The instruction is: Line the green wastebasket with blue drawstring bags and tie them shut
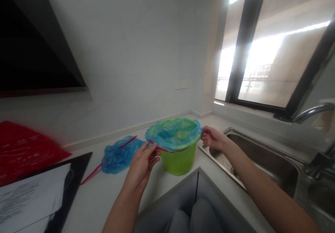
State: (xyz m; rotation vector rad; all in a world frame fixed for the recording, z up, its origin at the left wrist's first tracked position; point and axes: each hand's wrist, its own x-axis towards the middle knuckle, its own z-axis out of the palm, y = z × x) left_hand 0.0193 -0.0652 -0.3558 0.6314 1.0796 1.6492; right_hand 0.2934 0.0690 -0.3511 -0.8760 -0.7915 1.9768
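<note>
A green plastic basket [178, 161] with a mesh wall stands upright on the counter. Inside it hangs a translucent blue garbage bag [167, 143], its edge folded outward over the rim, with a red drawstring showing along the front. At the rim's left front, my left hand [146, 156] pinches the bag's edge near the drawstring. My right hand [211, 137] has its fingers closed on the bag's edge at the right side of the rim. Left of the basket lies a second, crumpled blue bag [117, 156] with red drawstrings.
A steel sink [258, 156] with a faucet [314, 111] is at the right, below a window. On the left, printed papers [31, 194] lie on a black cooktop [81, 166], beside a red bag [26, 149]. A dark range hood [39, 51] hangs above.
</note>
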